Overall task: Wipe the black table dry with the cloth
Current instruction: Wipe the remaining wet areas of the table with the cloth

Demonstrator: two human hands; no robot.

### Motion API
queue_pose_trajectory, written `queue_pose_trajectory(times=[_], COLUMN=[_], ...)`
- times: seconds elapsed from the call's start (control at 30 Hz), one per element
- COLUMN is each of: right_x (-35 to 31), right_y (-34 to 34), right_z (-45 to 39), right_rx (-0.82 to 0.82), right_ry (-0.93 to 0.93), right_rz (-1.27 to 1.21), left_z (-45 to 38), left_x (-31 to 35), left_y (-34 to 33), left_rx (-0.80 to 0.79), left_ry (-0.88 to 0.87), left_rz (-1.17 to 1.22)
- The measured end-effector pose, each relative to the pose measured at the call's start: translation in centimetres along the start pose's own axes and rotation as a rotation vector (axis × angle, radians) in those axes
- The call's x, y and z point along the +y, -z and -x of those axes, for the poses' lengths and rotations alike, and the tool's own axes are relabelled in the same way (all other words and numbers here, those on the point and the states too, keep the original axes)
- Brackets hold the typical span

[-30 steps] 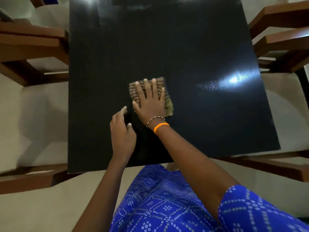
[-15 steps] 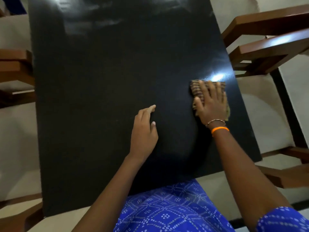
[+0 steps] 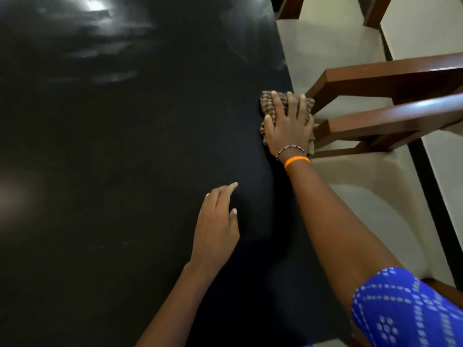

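Checked cloth (image 3: 269,102) sits at table (image 3: 125,146) right edge; I see right hand (image 3: 290,128) flat on it, fingers straight, pressing. Left hand (image 3: 215,226) rests on table, fingers loose, holding nothing.

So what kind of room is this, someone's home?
Probably a home dining area: a glossy black table with wooden chairs pulled up beside it, cream-cushioned, and a checked cloth under the right hand.

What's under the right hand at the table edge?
The checked cloth, pressed flat by the right hand at the black table's right edge. The hand covers most of the cloth; the tabletop beneath it is hidden.
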State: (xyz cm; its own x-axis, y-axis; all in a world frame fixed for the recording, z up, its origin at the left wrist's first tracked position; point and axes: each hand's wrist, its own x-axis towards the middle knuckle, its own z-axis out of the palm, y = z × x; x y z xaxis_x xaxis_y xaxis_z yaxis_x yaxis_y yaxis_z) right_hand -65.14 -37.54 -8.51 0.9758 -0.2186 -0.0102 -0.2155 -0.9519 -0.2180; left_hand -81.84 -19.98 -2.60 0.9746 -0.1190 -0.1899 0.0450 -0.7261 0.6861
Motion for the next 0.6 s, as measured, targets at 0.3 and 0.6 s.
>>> queue_pose_trajectory(times=[0.3, 0.6], right_x=[-2.5, -0.3], right_y=[0.7, 0.9], right_z=[-11.1, -5.5], right_rx=[-0.133, -0.161], right_ry=[0.032, 0.067], right_rz=[-0.092, -0.128], left_z=[-1.9, 0.3], left_x=[1.7, 2.4], left_y=[-1.1, -1.1], left_rx=[0.083, 0.075], left_ry=[0.053, 0.047], left_rz=[-0.042, -0.057])
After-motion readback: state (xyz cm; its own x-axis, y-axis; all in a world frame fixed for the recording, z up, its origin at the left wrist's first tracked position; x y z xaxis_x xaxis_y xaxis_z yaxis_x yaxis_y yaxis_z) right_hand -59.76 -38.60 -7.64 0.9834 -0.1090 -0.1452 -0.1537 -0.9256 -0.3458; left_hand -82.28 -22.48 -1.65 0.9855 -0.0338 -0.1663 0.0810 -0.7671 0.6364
